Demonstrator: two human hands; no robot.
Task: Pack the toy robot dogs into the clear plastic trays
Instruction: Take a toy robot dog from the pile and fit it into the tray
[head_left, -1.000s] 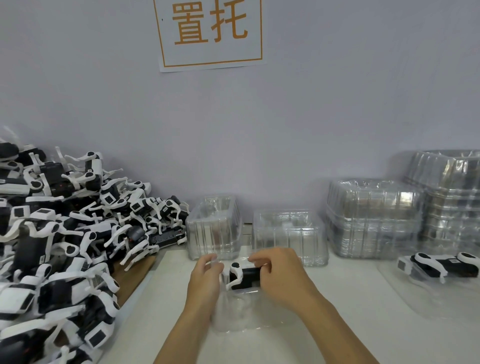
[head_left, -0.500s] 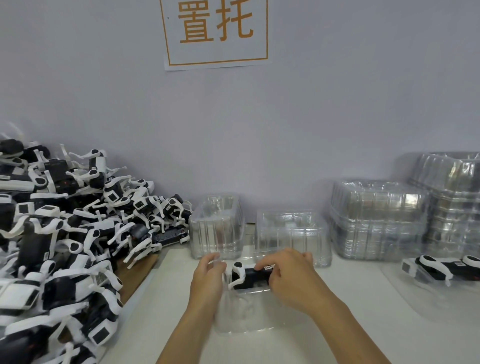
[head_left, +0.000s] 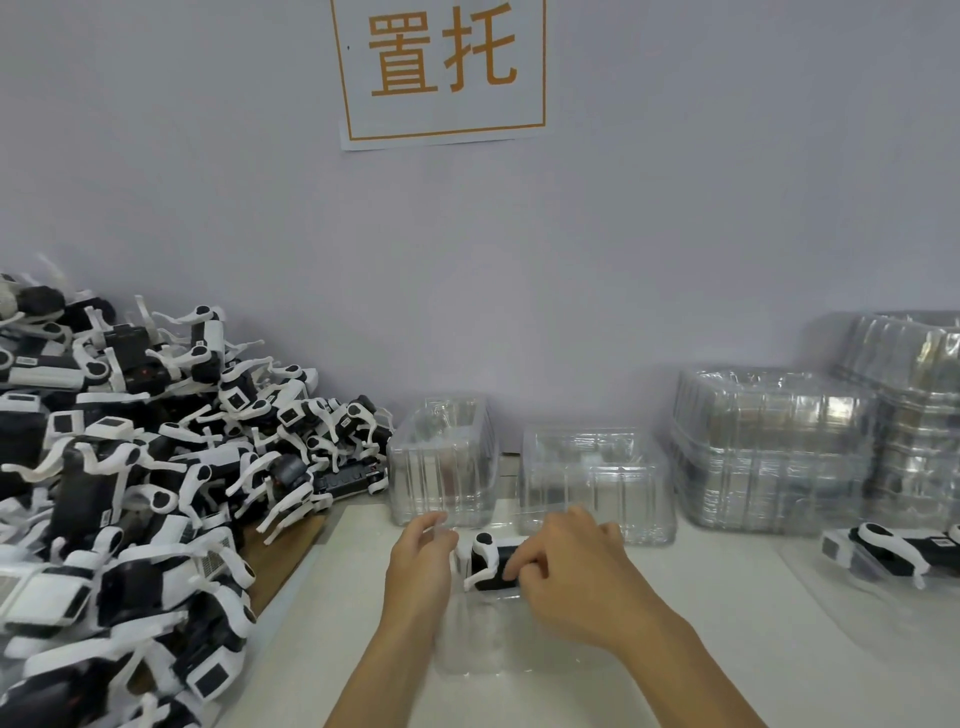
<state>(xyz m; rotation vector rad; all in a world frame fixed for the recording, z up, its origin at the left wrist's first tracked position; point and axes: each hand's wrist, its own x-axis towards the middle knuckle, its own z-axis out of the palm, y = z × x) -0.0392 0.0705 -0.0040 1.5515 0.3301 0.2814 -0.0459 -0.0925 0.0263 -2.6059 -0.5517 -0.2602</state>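
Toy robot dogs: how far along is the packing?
Done: one black-and-white toy robot dog lies in a clear plastic tray at far right. In hand: the left hand and right hand seat a second dog into the clear tray in front. Left: the big heap of loose dogs on the left.

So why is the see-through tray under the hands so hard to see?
In the head view, the clear tray has almost no colour against the white table, showing only faint edges and soft glare. The stacked trays glint brighter. The toy robot dog stays sharp; the wide lens bends the picture's edges.
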